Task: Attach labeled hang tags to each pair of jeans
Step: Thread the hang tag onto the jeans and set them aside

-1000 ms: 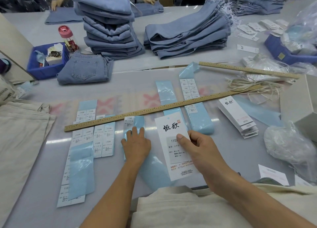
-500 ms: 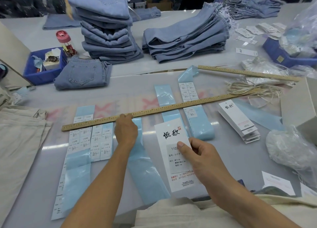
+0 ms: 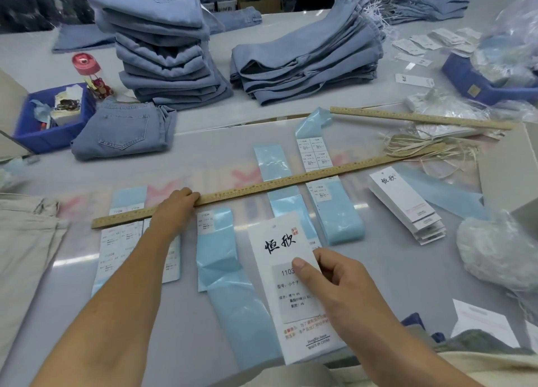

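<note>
Right hand (image 3: pixel 337 284) has the hang tag (image 3: pixel 294 290), a tall white card lying near the front edge of the table (image 3: pixel 203 159), long axis running away from the person and leaning a touch to the left, punched hole at the far end, black brush characters upright to the wearer, "MADE IN CHINA" at the near end. Thumb is pressed on the card's face over the grey label that starts "1103", the fingers are curled round its right edge, so it is a firm pinch on the tag. Left hand (image 3: pixel 174 209) is out ahead, resting on the long wooden ruler (image 3: pixel 291 183), fingers bent over its far edge; the ruler runs across the table from lower left up to the right, crossing the pale blue sticker strips (image 3: pixel 221 258), which lie lengthwise towards the person. Just beside the tag on its left is one of those strips, with a small printed label at its top. Off to the right, a fanned stack of tags (image 3: pixel 407 206) points the same way as the held one. Beyond, two piles of folded jeans (image 3: pixel 305 63) and a single folded pair (image 3: pixel 125 133) next to a blue bin (image 3: pixel 35 133).
</note>
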